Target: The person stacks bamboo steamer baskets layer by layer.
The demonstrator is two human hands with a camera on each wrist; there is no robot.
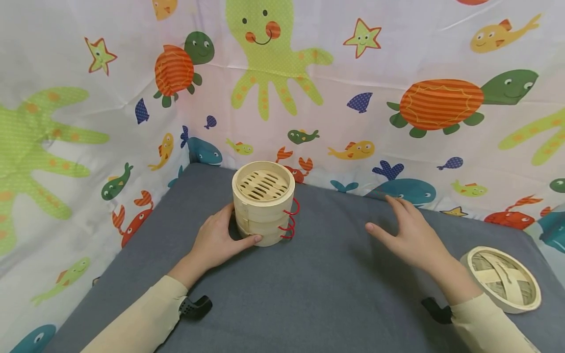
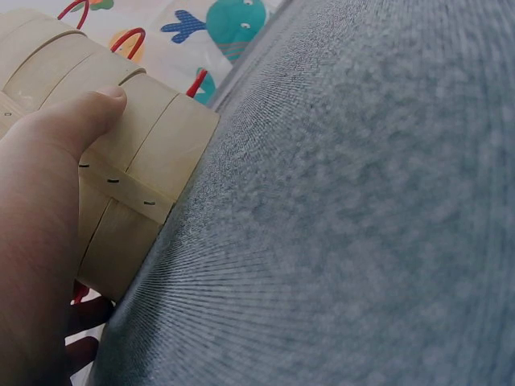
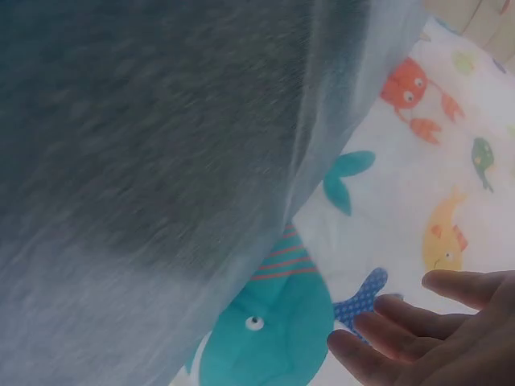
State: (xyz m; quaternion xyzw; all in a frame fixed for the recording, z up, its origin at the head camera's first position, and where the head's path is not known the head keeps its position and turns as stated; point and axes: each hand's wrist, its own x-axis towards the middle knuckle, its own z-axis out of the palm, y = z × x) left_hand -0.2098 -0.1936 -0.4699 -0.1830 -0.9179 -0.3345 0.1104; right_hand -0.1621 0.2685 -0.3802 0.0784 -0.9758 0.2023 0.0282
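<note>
Grasping, head view: your left hand [image 1: 216,240] holds the bamboo steamer stack [image 1: 264,213], with the thumb low across its front and the fingers going behind its left side.
Steamer stack, head view: it stands upright on the grey cloth [image 1: 318,294], left of the middle and near the printed sheet [image 1: 309,29]; its slotted top [image 1: 263,185] faces up, and red loops [image 1: 295,207] come out from its right side.
Free hand, head view: your right hand [image 1: 408,235] is released and holds nothing; it is raised above the cloth, well apart from the stack, with the thumb spread away from the fingers.
Round lid, head view: the lid [image 1: 503,279], with crossed bands on it, lies at the far right, just beside your right forearm; you cannot tell from here if they touch.
Thumb and wall, left wrist view: your left thumb presses on the side wall of the stack, near a stitched strip [image 2: 113,181], and two fingertips of the same hand show below, beside the cloth.
Stretched fingers, right wrist view: the fingers of your right hand are extended and a little blurred, in front of the sheet; a cut-off part of the stack shows in the upper right corner.
</note>
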